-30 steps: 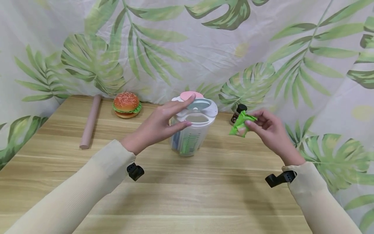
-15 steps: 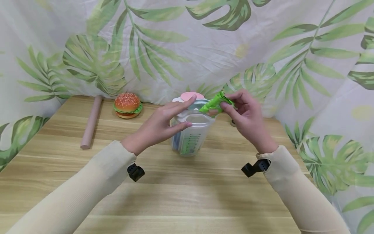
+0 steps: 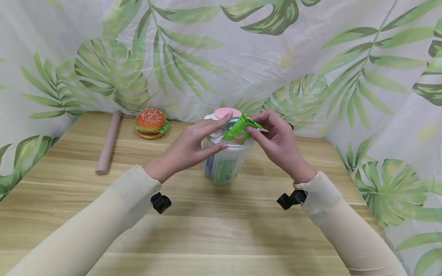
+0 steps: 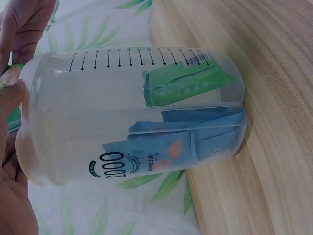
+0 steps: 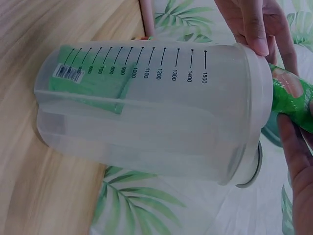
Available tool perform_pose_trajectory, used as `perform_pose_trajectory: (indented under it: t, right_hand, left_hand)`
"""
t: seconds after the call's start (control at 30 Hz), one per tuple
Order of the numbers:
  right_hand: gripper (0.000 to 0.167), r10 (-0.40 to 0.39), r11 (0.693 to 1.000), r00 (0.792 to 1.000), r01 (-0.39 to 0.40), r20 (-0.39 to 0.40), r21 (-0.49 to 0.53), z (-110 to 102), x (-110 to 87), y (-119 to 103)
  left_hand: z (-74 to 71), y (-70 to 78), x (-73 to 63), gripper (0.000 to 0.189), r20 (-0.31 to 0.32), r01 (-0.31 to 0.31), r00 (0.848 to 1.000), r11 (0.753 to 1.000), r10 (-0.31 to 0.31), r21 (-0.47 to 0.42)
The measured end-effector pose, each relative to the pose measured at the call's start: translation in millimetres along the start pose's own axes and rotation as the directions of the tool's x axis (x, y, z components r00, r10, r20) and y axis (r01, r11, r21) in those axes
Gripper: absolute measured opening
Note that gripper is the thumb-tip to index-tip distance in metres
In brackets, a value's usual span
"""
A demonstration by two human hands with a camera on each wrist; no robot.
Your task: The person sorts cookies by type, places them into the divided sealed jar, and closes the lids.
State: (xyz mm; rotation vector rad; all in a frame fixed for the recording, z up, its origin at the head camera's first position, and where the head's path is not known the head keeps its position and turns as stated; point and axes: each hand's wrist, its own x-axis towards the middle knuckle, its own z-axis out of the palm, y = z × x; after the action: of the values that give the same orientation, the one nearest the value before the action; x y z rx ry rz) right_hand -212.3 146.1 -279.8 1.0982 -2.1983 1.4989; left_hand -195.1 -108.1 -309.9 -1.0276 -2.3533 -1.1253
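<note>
A clear plastic storage container [image 3: 226, 168] with several compartments stands upright on the table. Its top has a pink lid flap [image 3: 228, 112]. My left hand [image 3: 188, 143] holds it at the top, thumb at the near rim and fingers across the lid. Between thumb and fingers, my right hand [image 3: 276, 142] pinches a small green snack packet [image 3: 238, 130], its lower end right at the opening of the front compartment. Through the wall, another green packet [image 4: 186, 81] shows at the bottom of one compartment, and several blue packets [image 4: 171, 142] in the one beside it.
A toy hamburger [image 3: 151, 122] sits at the back left of the wooden table [image 3: 193, 237], with a pinkish rolling rod [image 3: 108, 143] to its left. Behind my right hand, a dark bottle cap [image 3: 291, 125] just shows. A leaf-print cloth [image 3: 248, 69] hangs behind the table.
My right hand has brought the green packet leftward from beside the dark bottle to over the container's front opening, then lower. My left hand has stayed on the container.
</note>
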Motion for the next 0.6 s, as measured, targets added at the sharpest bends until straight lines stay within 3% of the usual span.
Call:
perform_pose_trajectory:
  t: [0.27,0.47,0.6]
  right_hand:
    - [0.027,-0.091,0.976,0.992,0.107,0.089,-0.188,6.9,-5.1,2.9]
    - [0.023,-0.176,0.94,0.966,0.222,0.187,-0.259,7.6,-8.0,7.3]
    - [0.019,-0.192,0.918,0.954,0.258,0.23,-0.302,6.0,-8.6,9.2]
  left_hand:
    - [0.5,-1.9,-0.8,0.075,0.001,0.0,1.0,1.0,0.0,0.001]
    - [1.9,-3.6,-0.9,0.075,-0.01,-0.026,1.0,1.0,0.026,0.003]
    - [3.1,-4.3,-1.3,0.074,-0.015,-0.034,0.999,0.999,0.034,0.008]
